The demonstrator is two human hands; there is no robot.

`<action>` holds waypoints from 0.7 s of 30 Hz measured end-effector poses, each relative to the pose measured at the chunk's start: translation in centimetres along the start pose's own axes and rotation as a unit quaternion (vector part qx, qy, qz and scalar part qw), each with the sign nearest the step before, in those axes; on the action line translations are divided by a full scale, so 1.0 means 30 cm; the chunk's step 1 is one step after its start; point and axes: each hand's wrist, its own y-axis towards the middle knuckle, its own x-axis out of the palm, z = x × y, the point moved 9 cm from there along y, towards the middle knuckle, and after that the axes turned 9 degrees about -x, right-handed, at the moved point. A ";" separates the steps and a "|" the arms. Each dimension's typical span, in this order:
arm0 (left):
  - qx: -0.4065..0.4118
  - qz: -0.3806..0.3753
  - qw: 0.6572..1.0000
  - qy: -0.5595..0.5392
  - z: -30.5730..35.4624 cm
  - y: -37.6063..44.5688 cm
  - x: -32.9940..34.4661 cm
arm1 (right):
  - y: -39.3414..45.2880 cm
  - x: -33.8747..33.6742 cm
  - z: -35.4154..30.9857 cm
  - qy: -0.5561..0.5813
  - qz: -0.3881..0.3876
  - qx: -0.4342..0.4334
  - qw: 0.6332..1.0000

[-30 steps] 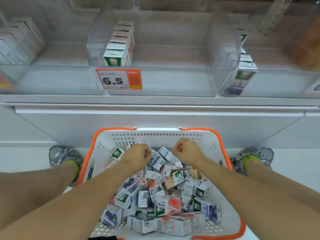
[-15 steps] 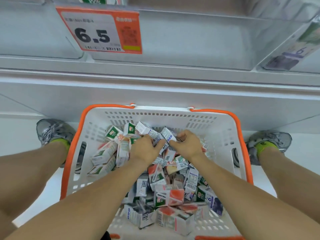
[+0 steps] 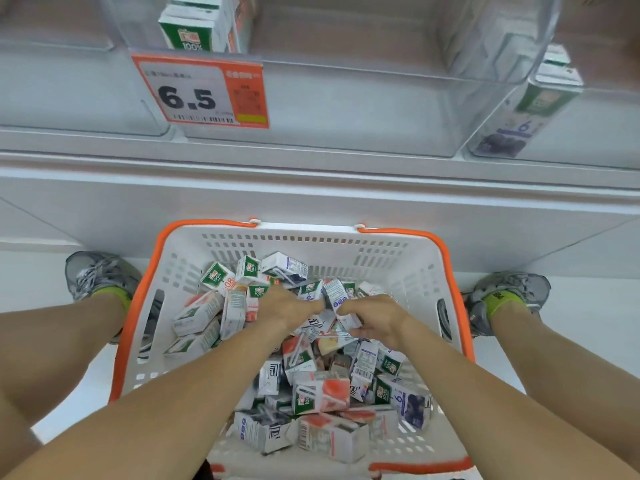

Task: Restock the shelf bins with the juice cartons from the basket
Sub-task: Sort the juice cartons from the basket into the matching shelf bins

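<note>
Juice cartons (image 3: 320, 393) are lying in a loose jumbled heap inside the basket (image 3: 398, 261): small white boxes with green "100%" labels, some with orange-red fruit panels, some with dark purple panels, most tipped on their sides. The basket is white perforated plastic with an orange rim, sitting on the floor between the person's two shoes.

Both hands are reaching down into the heap at the basket's middle. The left hand (image 3: 285, 308) is curling its fingers onto the cartons, and the right hand (image 3: 375, 320) is doing the same just beside it, with a white carton with blue print (image 3: 334, 296) standing up between the two. Cannot tell if either hand is actually clenching a carton; the fingertips are hidden under the pile.

Compared with half a second ago, the view is tilting up a little, so the cartons in the shelf bin are showing again, and the hands are sitting slightly lower and closer together in the heap.

Above, clear plastic shelf bins (image 3: 363, 109) are lining a white shelf. The middle bin is holding a short row of green-top cartons (image 3: 194, 27) at its left side, behind an orange price tag (image 3: 201, 93) reading 6.5. The right bin is holding purple-label cartons (image 3: 533, 112). The floor (image 3: 588, 306) is pale and glossy.
</note>
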 end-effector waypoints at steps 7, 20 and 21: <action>-0.036 -0.194 0.950 -0.241 0.031 -0.121 -0.023 | -0.151 0.006 -0.199 0.011 -0.097 -0.044 0.994; 0.266 -0.193 0.941 -0.080 0.425 -0.586 -0.440 | -0.557 -0.020 -0.742 0.045 -0.200 -0.237 0.950; 0.278 -0.177 0.942 -0.065 0.436 -0.603 -0.475 | -0.568 -0.021 -0.753 0.058 -0.212 -0.235 0.947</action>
